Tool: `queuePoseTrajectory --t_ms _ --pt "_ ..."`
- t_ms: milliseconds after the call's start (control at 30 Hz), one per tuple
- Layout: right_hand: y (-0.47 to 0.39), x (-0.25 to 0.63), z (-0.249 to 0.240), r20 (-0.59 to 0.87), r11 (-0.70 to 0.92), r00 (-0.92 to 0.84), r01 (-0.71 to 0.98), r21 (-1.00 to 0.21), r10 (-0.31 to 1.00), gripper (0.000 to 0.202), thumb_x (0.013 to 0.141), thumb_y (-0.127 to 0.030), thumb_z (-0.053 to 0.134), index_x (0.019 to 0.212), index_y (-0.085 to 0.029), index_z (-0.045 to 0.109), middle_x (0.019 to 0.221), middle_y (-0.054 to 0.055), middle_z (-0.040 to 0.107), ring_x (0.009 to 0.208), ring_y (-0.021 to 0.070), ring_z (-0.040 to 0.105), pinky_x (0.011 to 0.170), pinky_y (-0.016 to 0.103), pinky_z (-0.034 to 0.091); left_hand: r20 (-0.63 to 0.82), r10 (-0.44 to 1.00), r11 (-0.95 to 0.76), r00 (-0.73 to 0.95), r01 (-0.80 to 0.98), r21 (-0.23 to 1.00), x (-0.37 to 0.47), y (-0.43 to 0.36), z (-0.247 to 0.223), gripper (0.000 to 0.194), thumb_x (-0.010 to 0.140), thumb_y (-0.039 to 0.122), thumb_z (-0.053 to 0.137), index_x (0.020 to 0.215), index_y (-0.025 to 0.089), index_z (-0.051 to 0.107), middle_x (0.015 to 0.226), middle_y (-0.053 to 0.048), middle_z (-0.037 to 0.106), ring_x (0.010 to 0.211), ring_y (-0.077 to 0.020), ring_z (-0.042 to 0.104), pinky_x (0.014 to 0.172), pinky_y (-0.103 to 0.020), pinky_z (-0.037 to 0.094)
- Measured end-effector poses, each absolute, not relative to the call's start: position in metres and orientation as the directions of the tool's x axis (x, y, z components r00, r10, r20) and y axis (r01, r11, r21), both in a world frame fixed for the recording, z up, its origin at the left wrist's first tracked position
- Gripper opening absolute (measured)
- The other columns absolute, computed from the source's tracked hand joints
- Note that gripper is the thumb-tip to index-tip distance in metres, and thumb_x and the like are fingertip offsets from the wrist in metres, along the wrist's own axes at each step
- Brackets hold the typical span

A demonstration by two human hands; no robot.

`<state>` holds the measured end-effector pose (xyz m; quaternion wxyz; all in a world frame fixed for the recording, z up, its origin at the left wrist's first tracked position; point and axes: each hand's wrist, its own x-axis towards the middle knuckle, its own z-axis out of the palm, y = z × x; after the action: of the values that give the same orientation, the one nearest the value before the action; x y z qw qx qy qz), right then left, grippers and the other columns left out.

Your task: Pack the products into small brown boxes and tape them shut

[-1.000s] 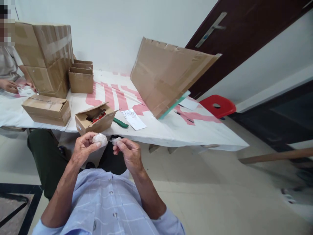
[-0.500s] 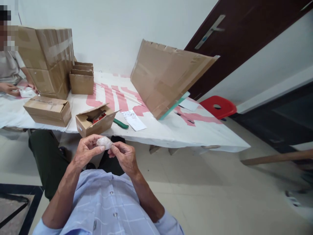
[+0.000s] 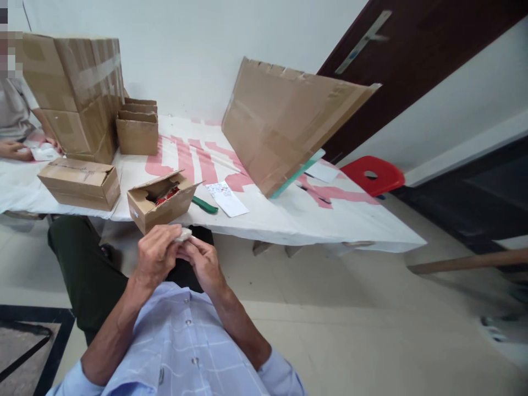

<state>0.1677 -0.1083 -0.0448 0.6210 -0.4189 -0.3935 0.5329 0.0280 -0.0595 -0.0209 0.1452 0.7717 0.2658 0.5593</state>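
Above my lap, in front of the table edge, both hands hold a small white, translucent bundle that looks wrapped in plastic (image 3: 184,235). My left hand (image 3: 159,252) is closed round its left side, the back of the hand turned up and hiding much of it. My right hand (image 3: 202,259) pinches it from the right and below. What is inside the wrapping I cannot make out. Just beyond my hands an open cardboard box (image 3: 160,201) with red things in it stands at the table edge. Beside that lie a green-handled tool (image 3: 204,205) and a printed white paper (image 3: 226,199).
A closed carton (image 3: 78,184) sits to the left, before tall stacked boxes (image 3: 78,99) and upright open boxes (image 3: 137,132). A large cardboard sheet (image 3: 289,121) leans on the table (image 3: 297,225). A red stool (image 3: 373,176) stands beyond. Another person's hand (image 3: 15,150) works far left.
My left hand has rolled over the white bundle, knuckles now up, covering more of it. My hands have drawn closer together. The view has shifted slightly.
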Motion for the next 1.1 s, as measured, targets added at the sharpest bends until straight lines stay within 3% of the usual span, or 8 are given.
queuePoseTrajectory --t_ms 67,167,367,533,733,867,967,1100 --pt "-0.108 0.168 -0.045 0.025 0.056 0.072 -0.470 -0.881 0.997 0.050 0.084 -0.069 0.081 0.100 -0.022 0.080 0.094 0.005 0.082 0.086 0.0232 0.078 0.080 0.036 0.066 0.841 0.458 -0.873 0.289 0.326 0.363 0.034 -0.062 -0.024 0.020 0.097 0.009 0.065 0.110 0.019 0.077 0.110 -0.012 0.084 0.103 -0.0248 0.079 0.094 -0.039 0.065" --pt "-0.107 0.174 -0.047 -0.006 0.034 0.071 -0.540 -0.841 0.997 0.048 0.085 -0.066 0.083 0.104 -0.022 0.079 0.100 0.006 0.082 0.093 0.0222 0.078 0.086 0.035 0.066 0.800 0.456 -0.873 0.390 0.369 0.318 0.040 -0.067 -0.026 0.025 0.097 0.015 0.068 0.121 0.017 0.074 0.123 -0.017 0.081 0.114 -0.0307 0.077 0.098 -0.046 0.064" --pt "-0.112 0.188 -0.053 0.039 0.017 -0.032 -0.510 -0.860 0.999 0.051 0.087 -0.060 0.084 0.122 -0.024 0.077 0.105 0.006 0.082 0.091 0.0252 0.081 0.091 0.043 0.067 0.624 0.718 -0.684 0.309 0.145 0.715 0.025 -0.067 -0.016 0.045 0.100 0.030 0.069 0.145 0.023 0.065 0.127 -0.012 0.080 0.107 -0.0233 0.079 0.098 -0.038 0.063" --pt "-0.116 0.183 -0.053 0.127 0.065 -0.127 -0.408 -0.911 0.984 0.054 0.089 -0.063 0.081 0.128 -0.025 0.075 0.102 0.005 0.082 0.083 0.0256 0.082 0.084 0.046 0.069 0.469 0.826 -0.519 0.312 0.100 0.849 0.019 -0.059 -0.008 0.022 0.102 0.032 0.066 0.104 0.019 0.083 0.104 -0.009 0.083 0.093 -0.0203 0.078 0.083 -0.030 0.062" --pt "-0.114 0.185 -0.054 0.109 0.135 0.111 -0.263 -0.955 0.988 0.048 0.089 -0.064 0.078 0.116 -0.023 0.078 0.087 0.004 0.080 0.067 0.0227 0.077 0.073 0.042 0.069 0.424 0.843 -0.460 0.331 0.033 0.888 0.024 -0.064 -0.009 0.018 0.096 0.034 0.074 0.101 0.019 0.084 0.104 -0.009 0.084 0.095 -0.0231 0.079 0.085 -0.032 0.062" --pt "-0.113 0.186 -0.052 0.195 0.231 0.236 -0.136 -0.963 0.952 0.039 0.089 -0.059 0.079 0.104 -0.023 0.080 0.094 0.004 0.080 0.077 0.0210 0.075 0.072 0.035 0.066 0.403 0.845 -0.449 0.352 0.060 0.891 0.031 -0.066 -0.014 0.021 0.097 0.035 0.072 0.106 0.019 0.082 0.102 -0.008 0.085 0.089 -0.0223 0.080 0.083 -0.031 0.065" --pt "-0.107 0.200 -0.053 0.270 0.282 0.292 0.000 -0.959 0.917 0.035 0.091 -0.057 0.074 0.097 -0.022 0.079 0.093 0.003 0.079 0.079 0.0188 0.072 0.075 0.031 0.063 0.503 0.799 -0.573 0.330 0.162 0.803 0.029 -0.065 -0.014 0.024 0.098 0.035 0.071 0.116 0.021 0.079 0.108 -0.008 0.084 0.091 -0.0216 0.080 0.087 -0.032 0.065" --pt "-0.076 0.269 -0.067 0.290 0.203 0.548 0.216 -0.955 0.784 0.043 0.086 -0.061 0.072 0.091 -0.018 0.075 0.080 0.003 0.076 0.074 0.0205 0.071 0.074 0.034 0.062 0.719 0.691 -0.675 0.070 0.418 0.608 0.008 -0.050 -0.007 0.019 0.098 0.032 0.070 0.113 0.023 0.077 0.113 -0.008 0.079 0.105 -0.0229 0.075 0.098 -0.039 0.062"
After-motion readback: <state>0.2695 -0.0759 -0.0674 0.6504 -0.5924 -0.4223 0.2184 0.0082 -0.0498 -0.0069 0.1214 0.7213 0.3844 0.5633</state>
